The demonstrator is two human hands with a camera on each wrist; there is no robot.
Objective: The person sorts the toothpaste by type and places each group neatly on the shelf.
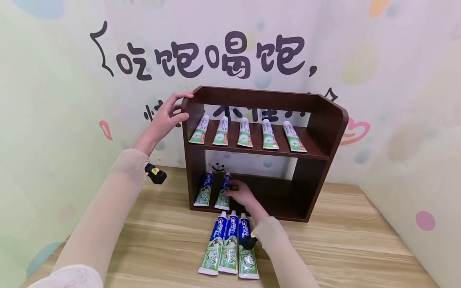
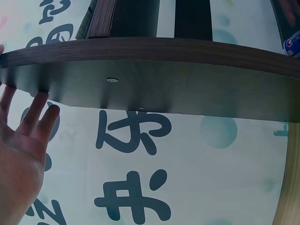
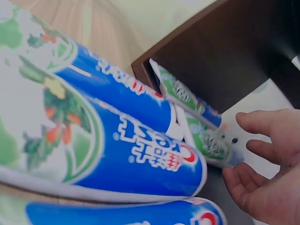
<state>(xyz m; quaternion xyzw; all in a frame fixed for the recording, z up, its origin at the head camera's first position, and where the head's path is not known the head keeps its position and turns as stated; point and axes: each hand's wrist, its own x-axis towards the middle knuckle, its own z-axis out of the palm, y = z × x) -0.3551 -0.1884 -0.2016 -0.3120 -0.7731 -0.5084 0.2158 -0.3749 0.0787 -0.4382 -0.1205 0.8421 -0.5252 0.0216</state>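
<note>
The left hand (image 1: 169,116) steadies the wooden shelf (image 1: 324,120), fingers curled over its top left corner. The right hand (image 1: 242,195), fingers loosely bent, seems to touch rather than grip the second toothpaste tube (image 1: 223,193) on the lower tier. Square it gently beside its neighbour.

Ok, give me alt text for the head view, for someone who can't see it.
A person's right hand touches the second of two blue-and-green toothpaste tubes on the lower board of a dark brown wooden shelf, while the left hand grips its top left corner. Five tubes lie above, three on the table.
</note>
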